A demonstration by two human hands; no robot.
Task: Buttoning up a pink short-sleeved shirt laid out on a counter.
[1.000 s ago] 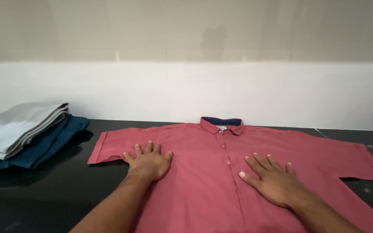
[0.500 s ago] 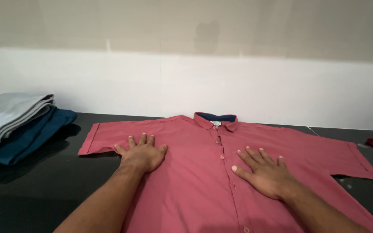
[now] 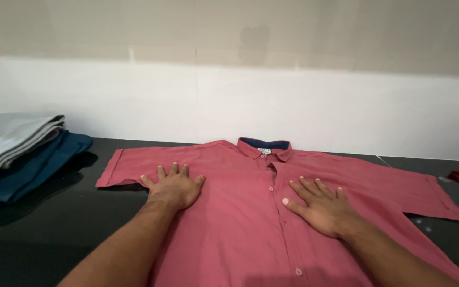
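On the black counter (image 3: 38,234), we keep both palms spread flat on the red shirt (image 3: 229,212), left hand (image 3: 173,188) and right hand (image 3: 320,210) barely shifted, smoothing continues.

Soft dim light, mild blur

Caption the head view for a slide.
Both hands, left hand and right hand, pressed flat on a buttoned red short-sleeved shirt spread across a black counter.

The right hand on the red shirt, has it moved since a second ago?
Cannot tell for sure: the right hand lies flat just right of the shirt's button placket, as before. Only the camera view shifted.
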